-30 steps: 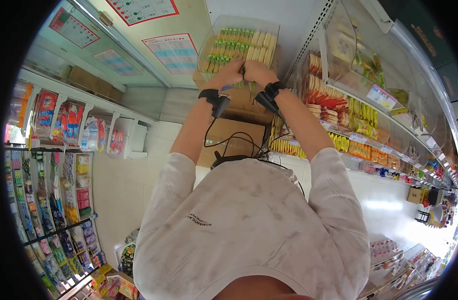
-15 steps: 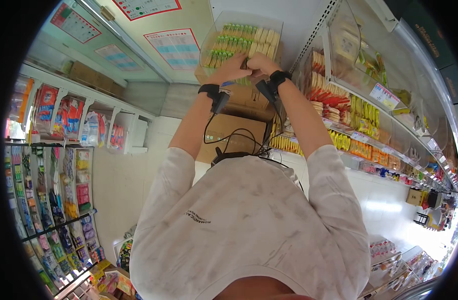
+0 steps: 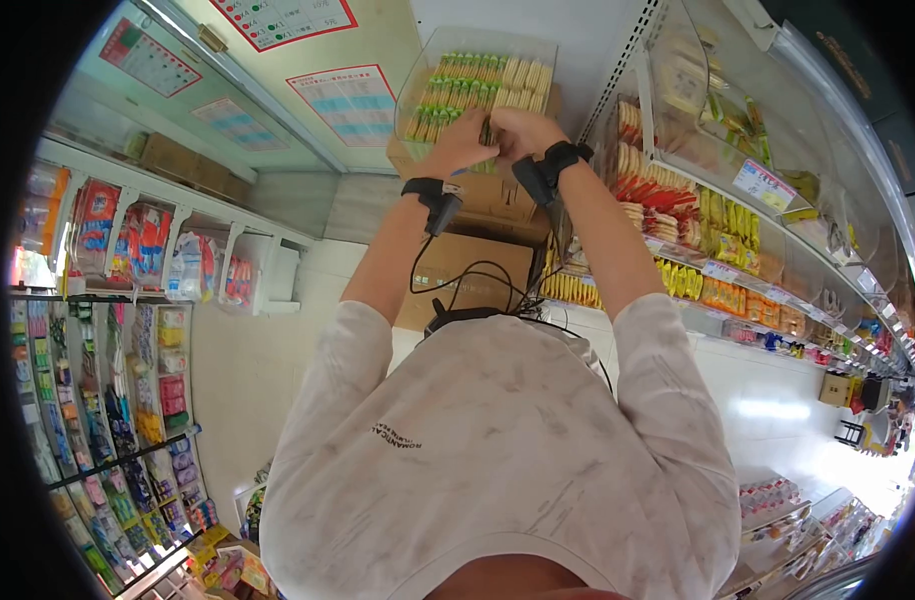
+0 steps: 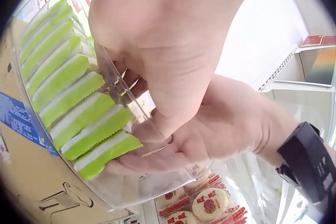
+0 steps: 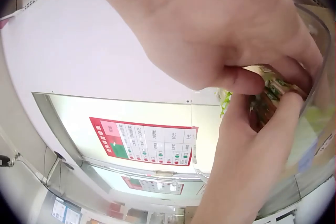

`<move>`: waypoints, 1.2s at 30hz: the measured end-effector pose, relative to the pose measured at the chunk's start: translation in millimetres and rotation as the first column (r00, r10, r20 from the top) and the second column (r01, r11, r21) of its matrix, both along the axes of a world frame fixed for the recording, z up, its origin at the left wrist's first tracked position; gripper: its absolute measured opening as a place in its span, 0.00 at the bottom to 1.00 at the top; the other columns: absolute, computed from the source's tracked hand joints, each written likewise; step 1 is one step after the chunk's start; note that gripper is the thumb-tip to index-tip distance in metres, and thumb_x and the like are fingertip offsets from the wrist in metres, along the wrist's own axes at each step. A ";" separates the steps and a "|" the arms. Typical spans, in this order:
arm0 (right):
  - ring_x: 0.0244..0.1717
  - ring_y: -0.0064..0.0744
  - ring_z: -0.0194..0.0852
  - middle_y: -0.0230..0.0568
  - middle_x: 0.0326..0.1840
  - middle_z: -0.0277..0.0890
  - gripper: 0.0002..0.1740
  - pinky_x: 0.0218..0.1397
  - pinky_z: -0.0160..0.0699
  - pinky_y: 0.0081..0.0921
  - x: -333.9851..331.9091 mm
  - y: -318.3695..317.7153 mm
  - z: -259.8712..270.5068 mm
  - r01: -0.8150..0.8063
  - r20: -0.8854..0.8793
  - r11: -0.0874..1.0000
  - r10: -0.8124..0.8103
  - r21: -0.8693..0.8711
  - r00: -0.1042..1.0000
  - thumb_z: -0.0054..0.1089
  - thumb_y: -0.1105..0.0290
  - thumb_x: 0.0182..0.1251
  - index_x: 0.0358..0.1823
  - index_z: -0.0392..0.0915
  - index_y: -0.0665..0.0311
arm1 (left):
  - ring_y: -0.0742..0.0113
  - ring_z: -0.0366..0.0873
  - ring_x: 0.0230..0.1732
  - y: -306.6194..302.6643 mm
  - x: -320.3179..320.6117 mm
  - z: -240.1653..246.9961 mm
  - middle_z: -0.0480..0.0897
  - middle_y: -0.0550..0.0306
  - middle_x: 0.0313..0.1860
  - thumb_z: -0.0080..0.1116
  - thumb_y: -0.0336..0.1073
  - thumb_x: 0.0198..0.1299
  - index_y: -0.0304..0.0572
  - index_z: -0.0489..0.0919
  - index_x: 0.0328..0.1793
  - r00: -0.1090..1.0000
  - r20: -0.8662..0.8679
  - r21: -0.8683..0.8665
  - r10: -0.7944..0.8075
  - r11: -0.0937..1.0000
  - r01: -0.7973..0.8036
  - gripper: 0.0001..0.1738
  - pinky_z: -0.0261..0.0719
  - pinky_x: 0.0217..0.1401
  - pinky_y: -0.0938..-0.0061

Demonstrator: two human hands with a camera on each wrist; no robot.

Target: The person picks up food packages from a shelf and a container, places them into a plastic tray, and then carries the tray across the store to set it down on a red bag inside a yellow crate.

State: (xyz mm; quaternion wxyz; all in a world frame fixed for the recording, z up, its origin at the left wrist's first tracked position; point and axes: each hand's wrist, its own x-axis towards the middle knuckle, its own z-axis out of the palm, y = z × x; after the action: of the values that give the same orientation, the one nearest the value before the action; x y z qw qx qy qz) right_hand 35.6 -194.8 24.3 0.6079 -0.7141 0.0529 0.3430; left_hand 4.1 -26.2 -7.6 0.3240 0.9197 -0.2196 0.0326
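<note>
A clear plastic bin (image 3: 406, 98) holds rows of snack packets with green-and-white wrappers (image 4: 71, 98) and paler packets (image 3: 526, 78). Both hands meet inside its near edge. My left hand (image 3: 465, 143) reaches over the rim, thumb and fingers bent round small packets (image 5: 275, 88) that the right wrist view shows between the hands. My right hand (image 3: 526, 135) comes in from the right, its palm side showing in the left wrist view and its fingers curled against the same packets. Most fingertips are hidden by the hands and the bin wall.
Cardboard boxes (image 3: 478, 268) are stacked under and in front of the bin. To the right, a shelf (image 3: 778, 290) carries bagged snacks, including red-wrapped round crackers (image 4: 211, 204). Black cables (image 3: 478, 272) hang between the forearms. A glass-fronted cabinet (image 3: 223, 120) stands at left.
The left hand's fingers spread half a second ago and are now drawn in close to the right hand. The right hand has turned and shifted slightly right; the bin stays in place.
</note>
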 end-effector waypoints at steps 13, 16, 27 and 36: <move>0.41 0.49 0.80 0.62 0.43 0.79 0.14 0.43 0.77 0.38 -30.1 -0.6 32.3 -0.245 0.366 0.804 0.488 -0.541 0.793 0.49 0.71 0.63 0.44 0.74 0.76 | 0.42 0.77 0.62 -7.9 -3.3 4.6 0.76 0.45 0.60 0.74 0.48 0.48 0.42 0.74 0.65 0.997 -0.069 -0.086 0.038 0.995 -0.044 0.39 0.78 0.59 0.55; 0.59 0.48 0.80 0.61 0.55 0.81 0.27 0.60 0.76 0.36 -85.1 -16.3 82.3 -0.219 0.515 0.836 0.494 -0.504 0.700 0.48 0.72 0.66 0.66 0.70 0.77 | 0.42 0.76 0.63 -7.7 -3.1 -1.4 0.76 0.43 0.63 0.74 0.48 0.48 0.40 0.73 0.66 0.993 -0.079 -0.049 0.086 0.995 -0.090 0.40 0.78 0.61 0.55; 0.52 0.36 0.84 0.47 0.53 0.85 0.22 0.58 0.82 0.30 -234.1 -135.2 242.3 -0.208 0.812 0.958 0.280 -0.200 0.512 0.39 0.87 0.67 0.57 0.79 0.70 | 0.41 0.67 0.76 -19.9 -5.1 -8.6 0.68 0.35 0.76 0.73 0.45 0.48 0.35 0.70 0.73 0.980 0.061 0.105 0.188 0.975 -0.194 0.46 0.71 0.74 0.55; 0.58 0.31 0.81 0.42 0.54 0.85 0.16 0.66 0.76 0.28 -201.3 -235.7 256.1 0.324 0.901 0.929 0.024 -0.180 0.432 0.44 0.77 0.76 0.56 0.80 0.71 | 0.41 0.62 0.79 -18.5 -7.7 3.4 0.63 0.38 0.81 0.72 0.45 0.49 0.32 0.67 0.76 0.982 -0.066 0.117 0.176 0.979 -0.167 0.48 0.69 0.77 0.55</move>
State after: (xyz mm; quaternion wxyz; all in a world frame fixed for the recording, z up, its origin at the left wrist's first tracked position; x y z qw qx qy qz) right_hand -165.6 -430.5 280.4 0.4453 -0.8685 -0.1540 -0.1539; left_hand -3.6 -44.7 -4.2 0.2766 0.9523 -0.1284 0.0130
